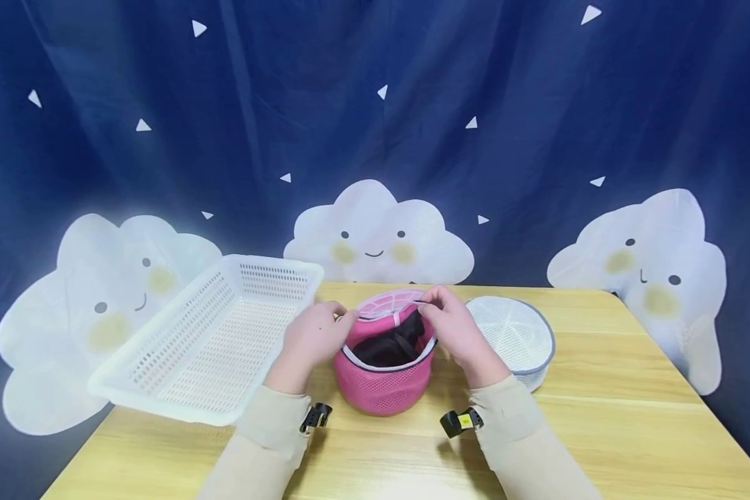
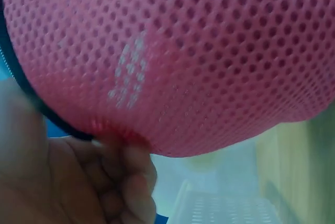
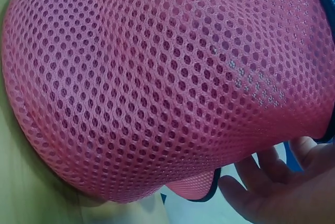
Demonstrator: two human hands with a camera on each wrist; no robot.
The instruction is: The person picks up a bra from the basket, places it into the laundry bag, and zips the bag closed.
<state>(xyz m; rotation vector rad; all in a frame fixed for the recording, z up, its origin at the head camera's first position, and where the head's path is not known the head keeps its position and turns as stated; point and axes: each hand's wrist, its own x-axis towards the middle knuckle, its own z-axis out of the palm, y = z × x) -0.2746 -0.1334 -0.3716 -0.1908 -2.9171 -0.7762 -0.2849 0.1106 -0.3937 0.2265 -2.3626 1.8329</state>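
A round pink mesh laundry bag stands on the table with its lid raised at the back. Inside lies a black piece of clothing with a strap; its full shape is hidden. My left hand pinches the left side of the bag's opening near the lid. At the right of the lid, my right hand pinches its edge between thumb and fingers. Both wrist views are filled by the bag's mesh side, with a dark zipper edge by the fingers.
To the left, a white perforated plastic basket sits on the wooden table. A white mesh laundry bag with a grey rim stands right of the pink one. Behind hangs a dark blue curtain with clouds.
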